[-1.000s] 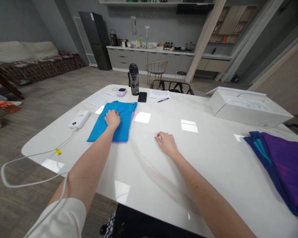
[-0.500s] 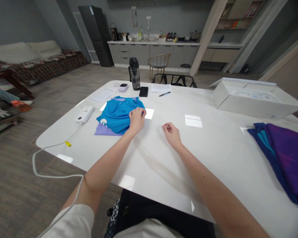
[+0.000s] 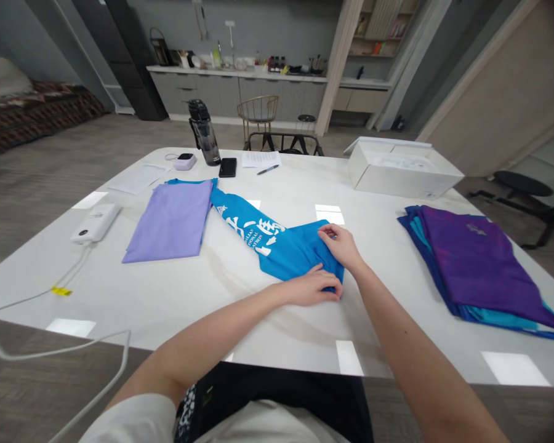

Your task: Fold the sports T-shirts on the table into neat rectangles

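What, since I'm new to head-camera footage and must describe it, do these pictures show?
You see a person's bare hands, not a machine, through one camera worn on the head, looking forward and down. The left hand and right hand are both on a blue printed garment; how firmly either grips it is unclear. On the white table, a folded lilac garment lies to the left and a pile of clothes to the right. Farther back are a bottle, a phone, a pen and an open white box.
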`<action>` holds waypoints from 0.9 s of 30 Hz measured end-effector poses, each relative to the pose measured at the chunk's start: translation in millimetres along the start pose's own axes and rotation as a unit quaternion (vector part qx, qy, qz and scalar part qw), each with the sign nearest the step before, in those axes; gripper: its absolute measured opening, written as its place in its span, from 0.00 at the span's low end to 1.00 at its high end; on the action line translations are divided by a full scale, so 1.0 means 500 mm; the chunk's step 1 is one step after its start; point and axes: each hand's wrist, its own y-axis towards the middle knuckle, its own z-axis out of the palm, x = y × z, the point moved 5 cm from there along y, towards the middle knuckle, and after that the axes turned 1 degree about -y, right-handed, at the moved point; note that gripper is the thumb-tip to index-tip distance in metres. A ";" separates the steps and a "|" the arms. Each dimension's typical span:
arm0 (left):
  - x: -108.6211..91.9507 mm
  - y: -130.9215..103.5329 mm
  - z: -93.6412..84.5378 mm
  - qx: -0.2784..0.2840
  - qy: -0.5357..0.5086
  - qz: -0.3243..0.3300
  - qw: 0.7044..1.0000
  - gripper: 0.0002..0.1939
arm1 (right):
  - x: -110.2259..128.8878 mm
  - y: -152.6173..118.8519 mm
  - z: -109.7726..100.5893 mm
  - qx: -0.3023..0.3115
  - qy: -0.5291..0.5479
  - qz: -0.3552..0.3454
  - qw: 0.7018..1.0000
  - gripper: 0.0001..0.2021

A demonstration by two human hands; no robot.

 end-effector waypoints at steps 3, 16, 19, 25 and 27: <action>-0.022 0.001 0.000 -0.017 -0.030 0.028 0.999 0.07 | -0.010 -0.005 0.005 0.085 -0.008 -0.015 0.996 0.17; 0.210 -0.048 -0.257 -0.290 0.318 -0.391 0.813 0.36 | 0.050 -0.091 0.027 0.241 -0.212 -0.028 0.947 0.07; 0.222 0.020 -0.254 -0.240 0.349 -0.324 0.846 0.35 | 0.053 -0.102 0.022 0.266 -0.189 -0.006 0.945 0.05; 0.249 0.150 -0.271 -0.183 0.368 -0.272 0.870 0.31 | 0.039 -0.128 0.033 0.401 -0.039 0.135 0.905 0.13; 0.258 0.178 -0.278 -0.180 0.371 -0.273 0.869 0.31 | 0.039 -0.147 0.043 0.467 -0.011 0.158 0.870 0.19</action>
